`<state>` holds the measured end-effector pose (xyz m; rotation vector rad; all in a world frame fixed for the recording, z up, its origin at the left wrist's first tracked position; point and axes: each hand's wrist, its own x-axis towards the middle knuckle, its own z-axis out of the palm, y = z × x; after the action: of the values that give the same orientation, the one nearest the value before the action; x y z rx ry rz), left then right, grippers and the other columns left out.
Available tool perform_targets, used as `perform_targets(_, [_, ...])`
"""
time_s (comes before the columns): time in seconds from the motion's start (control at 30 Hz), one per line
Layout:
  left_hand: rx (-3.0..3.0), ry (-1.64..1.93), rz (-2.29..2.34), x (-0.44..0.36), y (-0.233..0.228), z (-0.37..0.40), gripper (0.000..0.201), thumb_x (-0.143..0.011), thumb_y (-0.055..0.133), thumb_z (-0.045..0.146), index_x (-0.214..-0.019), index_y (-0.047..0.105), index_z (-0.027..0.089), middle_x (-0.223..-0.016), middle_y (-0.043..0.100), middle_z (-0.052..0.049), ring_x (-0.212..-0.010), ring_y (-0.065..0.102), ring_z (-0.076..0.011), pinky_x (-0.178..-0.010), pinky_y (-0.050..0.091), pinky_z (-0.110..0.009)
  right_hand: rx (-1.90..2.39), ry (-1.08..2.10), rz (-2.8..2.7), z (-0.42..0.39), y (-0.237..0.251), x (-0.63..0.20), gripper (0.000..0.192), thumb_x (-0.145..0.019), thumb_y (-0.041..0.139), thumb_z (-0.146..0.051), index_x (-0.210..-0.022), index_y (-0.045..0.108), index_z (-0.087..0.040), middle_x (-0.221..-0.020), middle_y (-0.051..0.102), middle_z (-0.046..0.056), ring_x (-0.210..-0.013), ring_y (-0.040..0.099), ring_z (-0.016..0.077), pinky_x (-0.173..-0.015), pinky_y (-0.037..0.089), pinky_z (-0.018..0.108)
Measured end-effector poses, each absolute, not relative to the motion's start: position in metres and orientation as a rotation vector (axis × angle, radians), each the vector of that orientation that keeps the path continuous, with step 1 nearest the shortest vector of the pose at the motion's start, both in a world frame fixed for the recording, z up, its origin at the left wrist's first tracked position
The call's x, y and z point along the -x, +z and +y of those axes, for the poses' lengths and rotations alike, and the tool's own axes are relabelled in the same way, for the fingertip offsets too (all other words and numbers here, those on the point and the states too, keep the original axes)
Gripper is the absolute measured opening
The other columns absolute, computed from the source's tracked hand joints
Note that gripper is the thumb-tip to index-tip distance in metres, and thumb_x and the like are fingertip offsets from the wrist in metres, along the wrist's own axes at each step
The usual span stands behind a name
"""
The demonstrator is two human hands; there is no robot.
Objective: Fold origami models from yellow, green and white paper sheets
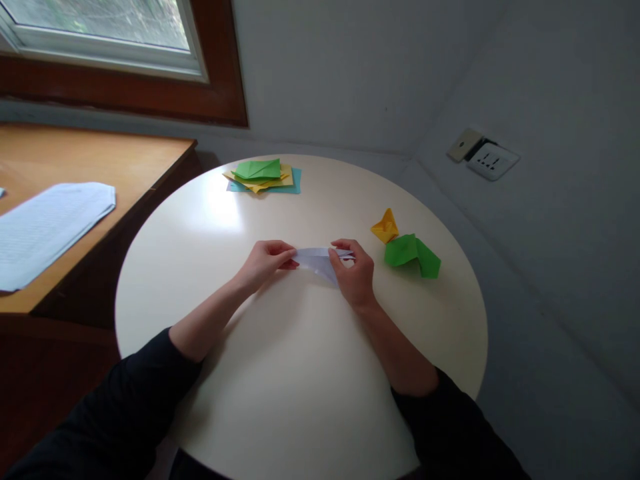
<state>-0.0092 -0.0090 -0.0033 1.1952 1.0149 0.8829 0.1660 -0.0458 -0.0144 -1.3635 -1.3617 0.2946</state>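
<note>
Pinched at either end between the closed fingers of the left hand [264, 263] and right hand [354, 273], the pale lilac folded paper sheet [318, 260] on the round white table [300, 373] looks light, thin and easily creased, best held by its edges.

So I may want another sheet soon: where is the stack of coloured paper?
In the head view, the stack of coloured paper lies at the far edge of the round table, left of centre, below the window.
</note>
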Motion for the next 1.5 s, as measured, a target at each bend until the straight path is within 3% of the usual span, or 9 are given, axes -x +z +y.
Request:
perform_targets(0.17, [-1.366,0.789,1.093,0.010,-0.009,-0.007,0.023,-0.065,0.065,0.032,-0.074,0.069,0.011,-0.064,0.066,-0.005,-0.062,0.061,-0.0139,-0.066,0.050,-0.028,1.551,-0.051,-1.543,-0.047,-0.012,-0.172,0.019,-0.073,0.056,-0.018,-0.091,0.061,-0.023,-0.080,0.067,0.001,-0.079,0.059,0.0195,-0.087,0.031,0.043])
perform_targets(0.4, [-1.750,0.845,1.259,0.008,-0.015,-0.008,0.019,-0.068,0.056,0.027,-0.074,0.068,0.014,-0.069,0.069,-0.005,-0.065,0.061,-0.0161,-0.061,0.046,-0.026,1.581,-0.318,-1.859,-0.053,-0.008,-0.170,0.026,-0.074,0.055,-0.010,-0.091,0.063,-0.027,-0.096,0.068,0.004,-0.106,0.050,0.0265,-0.097,0.014,0.052])
perform_targets(0.7, [-2.003,0.888,1.198,0.002,-0.010,-0.021,0.017,-0.073,0.051,0.025,-0.067,0.064,0.015,-0.069,0.067,-0.004,-0.064,0.059,-0.0141,-0.065,0.046,-0.025,1.524,-0.300,-2.060,-0.057,-0.007,-0.157,0.013,-0.085,0.051,-0.022,-0.081,0.063,-0.025,-0.088,0.068,0.003,-0.097,0.054,0.0226,-0.095,0.018,0.047])
perform_targets(1.07, [-1.581,0.934,1.131,-0.001,-0.011,-0.022,0.019,-0.068,0.064,0.030,-0.061,0.057,0.013,-0.060,0.065,-0.004,-0.060,0.062,-0.0148,-0.058,0.049,-0.025,1.666,-0.330,-2.097,-0.059,-0.006,-0.153,0.018,-0.087,0.045,-0.018,-0.076,0.059,-0.018,-0.080,0.068,0.004,-0.092,0.057,0.0187,-0.094,0.014,0.041])
perform_targets(1.5, [-1.199,0.788,1.122,-0.004,-0.001,-0.024,0.008,-0.071,0.065,0.014,-0.070,0.059,0.011,-0.057,0.064,-0.002,-0.056,0.064,-0.0122,-0.058,0.052,-0.023,1.703,-0.293,-2.134,-0.059,-0.007,-0.154,0.016,-0.085,0.047,-0.020,-0.076,0.060,-0.017,-0.084,0.068,0.006,-0.092,0.055,0.0195,-0.095,0.016,0.042])
